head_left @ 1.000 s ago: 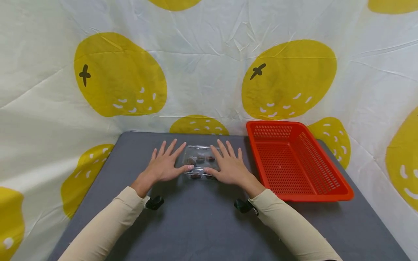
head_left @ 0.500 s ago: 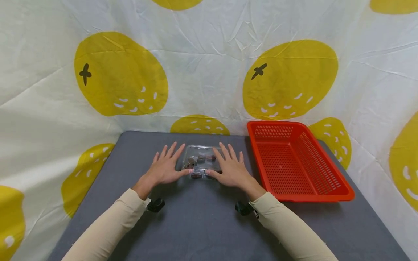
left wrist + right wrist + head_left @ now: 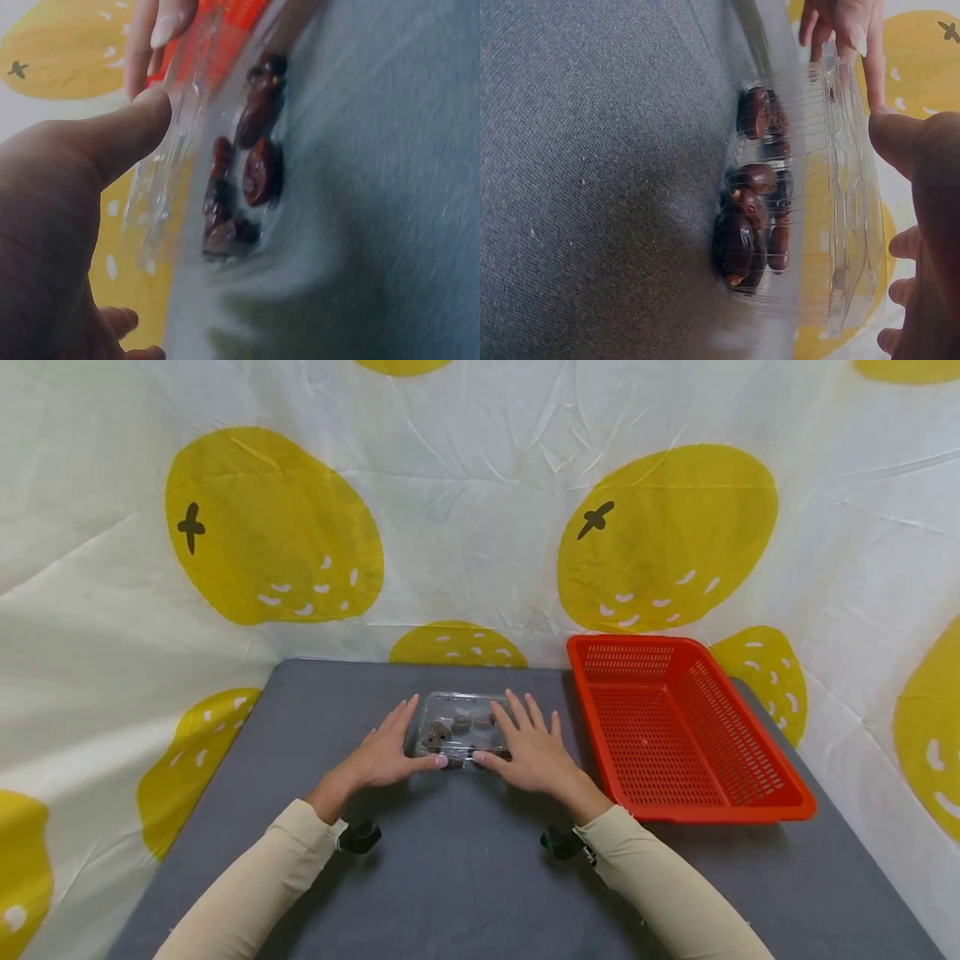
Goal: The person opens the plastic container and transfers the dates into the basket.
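Observation:
A clear plastic clamshell box [image 3: 459, 700] lies on the grey table, with several dark brown dates [image 3: 739, 247] inside. My left hand [image 3: 378, 758] is at its left side, fingers straight and close together. The left thumb reaches to the front edge of the box. On the opposite side, my right hand [image 3: 538, 756] has its fingers spread and overlaps the box's right part in the head view. Its thumb also points at the front edge. Both wrist views show the thumbs beside the box's upper rim, with no fingers curled around it. The right hand hides the box's right end.
A red perforated plastic basket [image 3: 705, 814] stands at the right of the grey table [image 3: 465, 877], close to my right forearm. Behind the table hangs a white cloth [image 3: 472, 543] printed with large yellow fruit.
My left hand has turned from spread fingers over the box's left edge to closer fingers along its side. The right hand has shifted slightly downward and right. The box has stayed in place.

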`<action>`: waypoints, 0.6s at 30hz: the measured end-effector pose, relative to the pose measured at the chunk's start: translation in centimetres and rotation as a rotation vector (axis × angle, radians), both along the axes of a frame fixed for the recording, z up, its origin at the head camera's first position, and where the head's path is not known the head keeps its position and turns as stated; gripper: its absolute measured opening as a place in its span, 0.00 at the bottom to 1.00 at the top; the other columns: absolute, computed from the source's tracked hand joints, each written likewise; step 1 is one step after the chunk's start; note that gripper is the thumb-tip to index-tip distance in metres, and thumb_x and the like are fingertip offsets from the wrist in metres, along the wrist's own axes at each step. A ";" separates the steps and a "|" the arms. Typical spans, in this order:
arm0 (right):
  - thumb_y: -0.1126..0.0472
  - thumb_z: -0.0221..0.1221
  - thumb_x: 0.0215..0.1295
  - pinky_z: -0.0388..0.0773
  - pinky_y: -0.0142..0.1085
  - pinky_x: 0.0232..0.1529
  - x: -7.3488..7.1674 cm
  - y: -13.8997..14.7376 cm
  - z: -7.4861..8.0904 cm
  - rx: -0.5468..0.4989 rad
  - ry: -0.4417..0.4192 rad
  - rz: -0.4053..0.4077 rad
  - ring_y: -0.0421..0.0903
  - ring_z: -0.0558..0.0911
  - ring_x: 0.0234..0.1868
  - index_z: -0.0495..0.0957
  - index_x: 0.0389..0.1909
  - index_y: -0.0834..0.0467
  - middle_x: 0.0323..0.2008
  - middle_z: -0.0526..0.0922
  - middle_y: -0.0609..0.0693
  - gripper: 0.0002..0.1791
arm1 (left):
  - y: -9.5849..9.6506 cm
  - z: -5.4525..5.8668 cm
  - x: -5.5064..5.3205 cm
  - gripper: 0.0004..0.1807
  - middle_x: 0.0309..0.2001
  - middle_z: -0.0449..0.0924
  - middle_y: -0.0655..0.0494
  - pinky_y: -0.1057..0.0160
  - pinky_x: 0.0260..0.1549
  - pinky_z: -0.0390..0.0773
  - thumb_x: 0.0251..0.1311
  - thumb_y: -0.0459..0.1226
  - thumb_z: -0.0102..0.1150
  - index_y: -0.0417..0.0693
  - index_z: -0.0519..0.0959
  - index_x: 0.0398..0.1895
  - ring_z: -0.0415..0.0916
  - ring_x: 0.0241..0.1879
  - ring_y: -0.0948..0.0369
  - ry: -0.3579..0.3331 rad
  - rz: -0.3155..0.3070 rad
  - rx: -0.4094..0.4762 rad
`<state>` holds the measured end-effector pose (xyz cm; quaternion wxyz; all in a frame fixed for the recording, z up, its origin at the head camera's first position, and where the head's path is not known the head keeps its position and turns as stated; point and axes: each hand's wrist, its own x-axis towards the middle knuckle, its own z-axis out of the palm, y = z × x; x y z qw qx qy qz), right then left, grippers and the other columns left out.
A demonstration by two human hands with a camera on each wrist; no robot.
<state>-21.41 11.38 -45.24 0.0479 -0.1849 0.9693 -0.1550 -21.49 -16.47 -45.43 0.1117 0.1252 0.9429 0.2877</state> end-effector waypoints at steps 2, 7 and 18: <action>0.26 0.54 0.68 0.34 0.75 0.79 -0.1 0.0 -0.1 -0.002 0.004 0.003 0.62 0.38 0.86 0.48 0.85 0.47 0.86 0.40 0.53 0.53 | 0.2 -0.3 -0.1 0.66 0.86 0.37 0.44 0.29 0.78 0.52 0.60 0.63 0.68 0.53 0.33 0.86 0.42 0.84 0.41 -0.036 0.005 0.103; 0.26 0.54 0.69 0.33 0.74 0.80 -0.1 -0.1 -0.6 0.011 0.011 0.011 0.61 0.38 0.86 0.47 0.85 0.46 0.86 0.40 0.52 0.52 | 0.5 -1.0 0.2 0.66 0.85 0.43 0.40 0.35 0.79 0.58 0.59 0.54 0.74 0.46 0.36 0.85 0.47 0.83 0.41 -0.131 0.055 0.296; 0.26 0.52 0.70 0.36 0.73 0.80 -0.4 -0.8 -0.7 0.069 0.076 0.074 0.59 0.42 0.86 0.50 0.84 0.45 0.86 0.42 0.51 0.50 | 0.7 -1.8 0.2 0.50 0.66 0.73 0.33 0.54 0.59 0.82 0.58 0.36 0.76 0.31 0.57 0.78 0.76 0.63 0.43 -0.200 0.186 0.536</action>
